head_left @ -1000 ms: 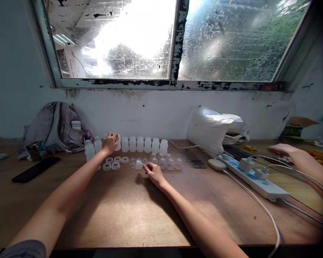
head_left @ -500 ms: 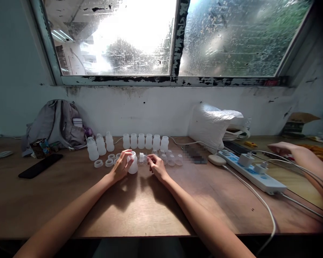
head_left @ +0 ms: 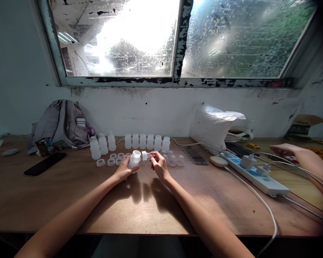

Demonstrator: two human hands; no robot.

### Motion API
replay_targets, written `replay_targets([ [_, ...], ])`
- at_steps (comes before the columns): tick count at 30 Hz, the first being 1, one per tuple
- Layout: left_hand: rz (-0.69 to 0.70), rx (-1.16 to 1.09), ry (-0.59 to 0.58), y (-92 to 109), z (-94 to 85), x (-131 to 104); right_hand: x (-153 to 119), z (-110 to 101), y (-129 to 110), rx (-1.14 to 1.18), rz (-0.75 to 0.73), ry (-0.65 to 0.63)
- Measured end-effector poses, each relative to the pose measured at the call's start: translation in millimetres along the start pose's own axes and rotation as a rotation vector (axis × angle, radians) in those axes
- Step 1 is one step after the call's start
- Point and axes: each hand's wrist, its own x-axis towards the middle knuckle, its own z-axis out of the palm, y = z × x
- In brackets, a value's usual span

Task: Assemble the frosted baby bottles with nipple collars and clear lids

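My left hand [head_left: 124, 169] is wrapped round a white, open-mouthed baby bottle [head_left: 135, 159], which tilts slightly to the right. Close beside the bottle's mouth, my right hand [head_left: 158, 165] pinches a bottle collar [head_left: 144, 155] with a clear part on it, its ring side facing the bottle. The collar and bottle appear apart. White rings [head_left: 111, 162] lie in rows left of my left hand. Behind stands a row of open bottles [head_left: 143, 141]. Clear dome-shaped caps [head_left: 172, 159] sit right of my right hand, partly hidden by it.
Three topped bottles [head_left: 95, 148] stand at the left, near a grey backpack [head_left: 60, 123] and a black phone [head_left: 45, 164]. To the right are a white bag [head_left: 208, 129], a power strip [head_left: 258, 175] with cables, and another person's hand [head_left: 285, 149].
My left hand has closed round the bottle, lifted it and tipped it rightward. My right hand has raised the collar to the bottle's mouth. The view has shifted slightly.
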Motion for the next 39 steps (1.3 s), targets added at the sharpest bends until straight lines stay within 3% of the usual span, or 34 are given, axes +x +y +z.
replay_targets([
  [12,0.151,0.148,-0.069,9.8,-19.1,-3.3,2.8,-2.1,10.3,0.018,0.073,-0.074],
  [28,0.157,0.141,-0.12,11.3,-25.1,-4.2,5.0,-2.8,12.5,0.164,0.195,-0.133],
  [39,0.128,0.138,-0.115,12.9,-25.9,-4.6,3.6,-2.6,12.1,0.205,0.197,-0.147],
])
